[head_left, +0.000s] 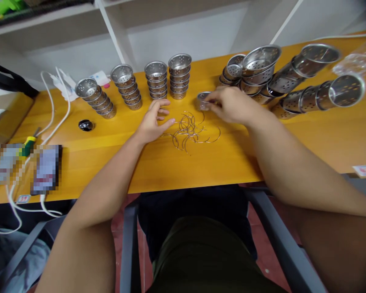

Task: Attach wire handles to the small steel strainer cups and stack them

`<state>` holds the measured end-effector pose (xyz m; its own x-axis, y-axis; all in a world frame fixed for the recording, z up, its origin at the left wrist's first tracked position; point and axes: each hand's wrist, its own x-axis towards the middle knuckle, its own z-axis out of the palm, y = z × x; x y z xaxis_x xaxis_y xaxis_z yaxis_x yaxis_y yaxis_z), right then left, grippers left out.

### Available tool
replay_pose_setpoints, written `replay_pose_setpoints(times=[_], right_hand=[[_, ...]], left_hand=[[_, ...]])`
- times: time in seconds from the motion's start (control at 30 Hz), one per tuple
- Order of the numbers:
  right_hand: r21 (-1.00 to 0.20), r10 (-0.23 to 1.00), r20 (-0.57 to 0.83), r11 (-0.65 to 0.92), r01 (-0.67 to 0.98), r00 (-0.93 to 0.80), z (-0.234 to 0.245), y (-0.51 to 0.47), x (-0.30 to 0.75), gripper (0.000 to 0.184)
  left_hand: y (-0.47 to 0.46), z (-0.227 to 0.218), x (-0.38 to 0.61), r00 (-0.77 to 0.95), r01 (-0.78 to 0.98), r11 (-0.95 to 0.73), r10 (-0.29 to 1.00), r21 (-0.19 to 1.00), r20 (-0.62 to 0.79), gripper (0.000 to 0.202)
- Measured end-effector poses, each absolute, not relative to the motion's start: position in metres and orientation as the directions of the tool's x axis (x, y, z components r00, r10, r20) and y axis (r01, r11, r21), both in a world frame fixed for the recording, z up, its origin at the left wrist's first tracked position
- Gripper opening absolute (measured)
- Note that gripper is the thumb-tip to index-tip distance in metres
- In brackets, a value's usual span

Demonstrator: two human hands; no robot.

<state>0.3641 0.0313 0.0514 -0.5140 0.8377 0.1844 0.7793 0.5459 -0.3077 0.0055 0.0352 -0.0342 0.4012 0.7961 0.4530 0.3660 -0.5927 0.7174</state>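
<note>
My right hand [233, 105] pinches the rim of a small perforated metal cup [201, 104] on the table. My left hand [154, 124] hovers or rests beside a loose pile of thin curved metal wires [187, 129], fingers spread and nothing held. Whether its thumb touches a wire I cannot tell. Behind the left hand stand stacks of perforated metal cups, among them a middle stack [155, 77] and one to its right [179, 75].
Leaning stacks of larger perforated cups [311, 95] fill the right back. Further left are a black shiny round object [86, 125], white cables [50, 130], a screwdriver [29, 145] and a blurred phone-like device [45, 169]. A white shelf [183, 40] runs behind the table.
</note>
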Motion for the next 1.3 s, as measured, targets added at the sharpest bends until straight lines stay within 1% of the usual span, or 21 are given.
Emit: replay_pose_setpoints(times=[0.07, 0.13, 0.2, 0.27, 0.33, 0.4, 0.5, 0.57, 0.63, 0.67, 0.8, 0.9, 1.07, 1.13, 1.23, 1.3], right_hand=[[-0.388, 0.772, 0.314, 0.635, 0.668, -0.552, 0.046, 0.023, 0.352, 0.034], [-0.509, 0.727, 0.421, 0.684, 0.523, -0.542, 0.037, 0.014, 0.334, 0.038], [-0.633, 0.707, 0.463, 0.686, 0.358, -0.535, 0.027, 0.006, 0.317, 0.040], [-0.735, 0.704, 0.460, 0.644, 0.211, -0.541, 0.017, 0.000, 0.302, 0.042], [-0.805, 0.721, 0.447, 0.582, 0.113, -0.529, 0.010, -0.005, 0.292, 0.044], [-0.847, 0.746, 0.433, 0.529, 0.055, -0.506, 0.009, -0.008, 0.286, 0.048], [-0.894, 0.778, 0.380, 0.447, 0.015, -0.499, 0.015, -0.011, 0.284, 0.054], [-0.922, 0.810, 0.322, 0.385, 0.030, -0.489, 0.021, -0.012, 0.283, 0.061], [-0.928, 0.842, 0.302, 0.367, 0.063, -0.447, 0.023, -0.011, 0.283, 0.067], [-0.917, 0.851, 0.323, 0.389, 0.084, -0.414, 0.023, -0.010, 0.283, 0.067], [-0.813, 0.833, 0.457, 0.534, 0.233, -0.312, 0.017, -0.003, 0.288, 0.055], [-0.750, 0.810, 0.484, 0.579, 0.319, -0.331, 0.013, 0.001, 0.294, 0.047], [-0.687, 0.763, 0.515, 0.640, 0.343, -0.391, 0.015, 0.001, 0.293, 0.038], [-0.689, 0.774, 0.516, 0.630, 0.359, -0.368, 0.015, -0.001, 0.288, 0.035], [-0.701, 0.793, 0.520, 0.608, 0.372, -0.318, 0.013, -0.003, 0.280, 0.030], [-0.707, 0.793, 0.531, 0.609, 0.360, -0.299, 0.010, -0.002, 0.276, 0.030]], left_hand=[[0.036, -0.037, 0.006, 0.414, 0.344, -0.615, 0.778, 0.710, 0.473, 0.067], [0.037, -0.041, 0.007, 0.431, 0.331, -0.629, 0.764, 0.703, 0.481, 0.084], [0.038, -0.045, 0.010, 0.452, 0.320, -0.641, 0.751, 0.698, 0.482, 0.105], [0.038, -0.047, 0.013, 0.481, 0.298, -0.660, 0.728, 0.689, 0.489, 0.118], [0.037, -0.047, 0.015, 0.505, 0.287, -0.684, 0.703, 0.671, 0.501, 0.120], [0.035, -0.044, 0.016, 0.512, 0.302, -0.700, 0.691, 0.647, 0.510, 0.118], [0.032, -0.035, 0.017, 0.504, 0.317, -0.716, 0.682, 0.622, 0.529, 0.107], [0.030, -0.029, 0.018, 0.512, 0.313, -0.728, 0.670, 0.609, 0.538, 0.102], [0.029, -0.025, 0.020, 0.524, 0.319, -0.736, 0.662, 0.597, 0.535, 0.100], [0.029, -0.025, 0.020, 0.531, 0.320, -0.739, 0.658, 0.593, 0.534, 0.099], [0.032, -0.027, 0.021, 0.574, 0.254, -0.773, 0.604, 0.581, 0.553, 0.099], [0.032, -0.029, 0.019, 0.599, 0.219, -0.786, 0.576, 0.578, 0.557, 0.101], [0.028, -0.029, 0.016, 0.619, 0.207, -0.787, 0.566, 0.582, 0.545, 0.100], [0.028, -0.030, 0.017, 0.622, 0.206, -0.789, 0.562, 0.578, 0.546, 0.103], [0.031, -0.033, 0.022, 0.612, 0.218, -0.794, 0.565, 0.567, 0.554, 0.113], [0.032, -0.035, 0.025, 0.595, 0.235, -0.786, 0.581, 0.571, 0.555, 0.116]])
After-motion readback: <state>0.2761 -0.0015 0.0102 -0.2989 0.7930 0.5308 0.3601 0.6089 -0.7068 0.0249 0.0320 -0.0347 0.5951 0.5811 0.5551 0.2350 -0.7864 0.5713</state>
